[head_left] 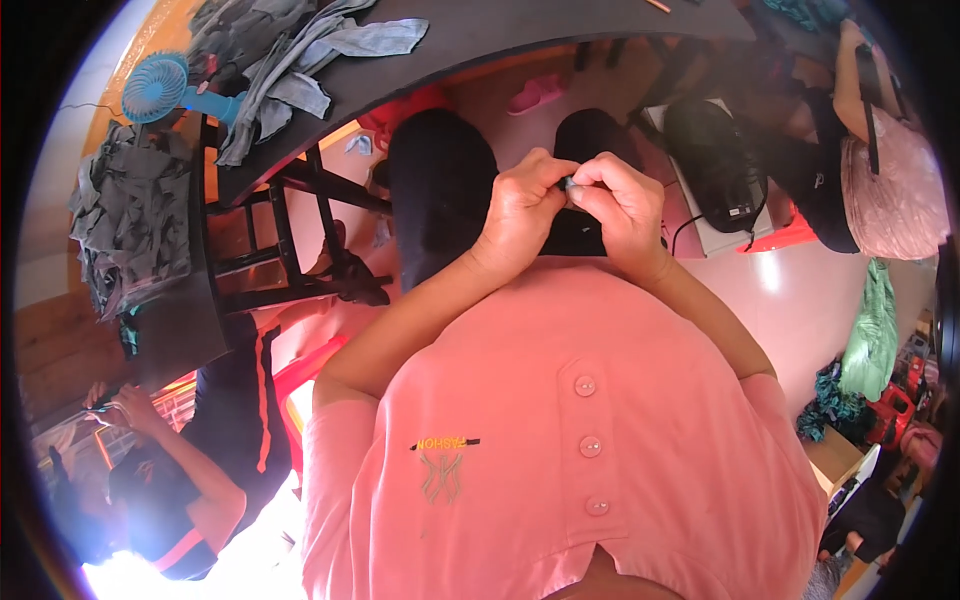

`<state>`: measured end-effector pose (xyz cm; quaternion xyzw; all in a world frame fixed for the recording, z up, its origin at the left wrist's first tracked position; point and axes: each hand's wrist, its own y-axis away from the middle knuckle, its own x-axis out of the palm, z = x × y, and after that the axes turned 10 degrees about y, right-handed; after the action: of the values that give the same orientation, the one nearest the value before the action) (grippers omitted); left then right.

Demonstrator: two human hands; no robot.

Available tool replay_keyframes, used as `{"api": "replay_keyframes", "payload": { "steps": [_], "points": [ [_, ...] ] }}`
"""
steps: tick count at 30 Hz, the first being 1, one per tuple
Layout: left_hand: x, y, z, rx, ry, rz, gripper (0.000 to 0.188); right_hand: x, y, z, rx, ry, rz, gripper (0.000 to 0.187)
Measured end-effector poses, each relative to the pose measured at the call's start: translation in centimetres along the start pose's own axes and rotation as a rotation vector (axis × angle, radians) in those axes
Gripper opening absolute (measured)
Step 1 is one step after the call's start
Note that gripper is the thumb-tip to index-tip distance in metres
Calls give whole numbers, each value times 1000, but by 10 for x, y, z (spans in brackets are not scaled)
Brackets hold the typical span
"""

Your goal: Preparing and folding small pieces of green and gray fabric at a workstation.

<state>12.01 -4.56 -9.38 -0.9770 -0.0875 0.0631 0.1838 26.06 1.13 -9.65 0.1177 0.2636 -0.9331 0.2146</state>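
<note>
My left hand (pixel 520 212) and my right hand (pixel 622 205) meet above my lap, at the near side of the dark table. Both are closed, with thumbs and forefingers pinched together. A small grey-blue piece (pixel 569 184), dark at its left end, shows between the fingertips of the two hands. Most of it is covered by the fingers, and its kind is too small to tell. My dark-trousered knees (pixel 440 165) are just beyond and beside the hands.
Grey cloth pieces (pixel 300 75) hang over the dark table (pixel 480 22). A blue fan (pixel 157 88) stands by a cloth pile (pixel 135 210). Dark stool legs (pixel 285 230) are left; a black machine-like object (pixel 715 165) is right. People sit at lower left and upper right.
</note>
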Motion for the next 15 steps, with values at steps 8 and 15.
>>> {"api": "replay_keyframes", "payload": {
  "steps": [8,15],
  "points": [
    [3,3,2,-187,400,-188,33,0,-6,7,-379,262,27,13],
    [3,2,7,-29,118,-154,30,4,-7,4,-373,165,-31,15]
  ]
}}
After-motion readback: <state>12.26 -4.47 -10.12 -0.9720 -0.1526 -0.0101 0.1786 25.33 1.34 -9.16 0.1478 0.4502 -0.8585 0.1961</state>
